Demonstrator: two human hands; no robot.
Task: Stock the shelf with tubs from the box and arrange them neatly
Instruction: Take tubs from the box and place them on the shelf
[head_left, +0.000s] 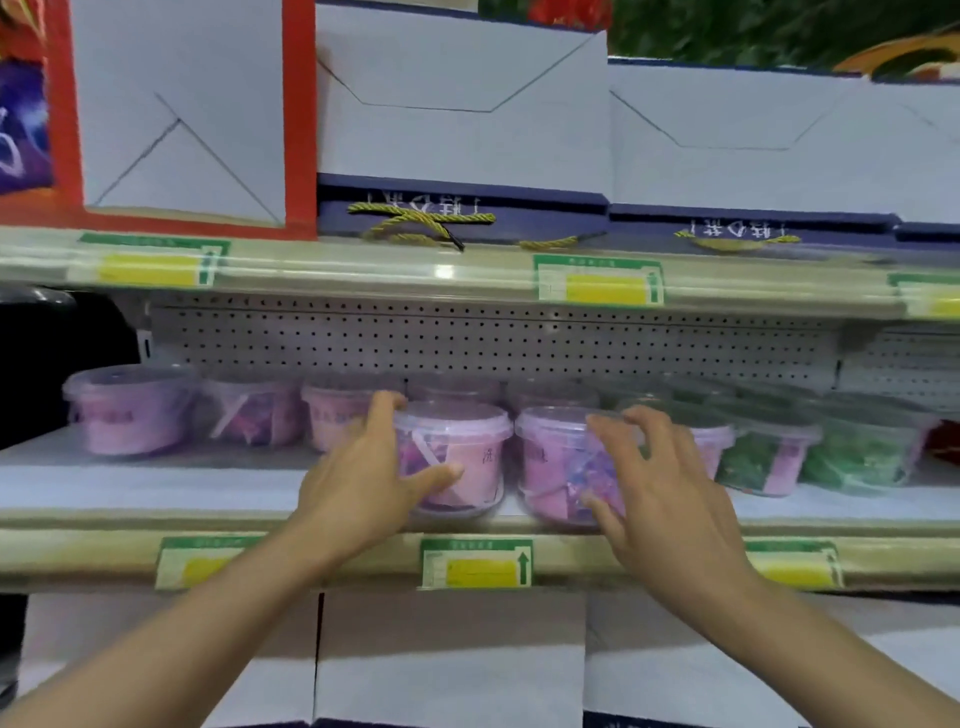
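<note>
Curling my left hand (363, 483) round a clear lidded plastic tub of pink and purple contents (457, 457) at the front of the white shelf (145, 488), I hover my right hand (660, 499), fingers spread, at its twin tub (558, 462) alongside. Similar pink tubs (130, 410) line the back; green-filled tubs (852, 447) sit right.
</note>
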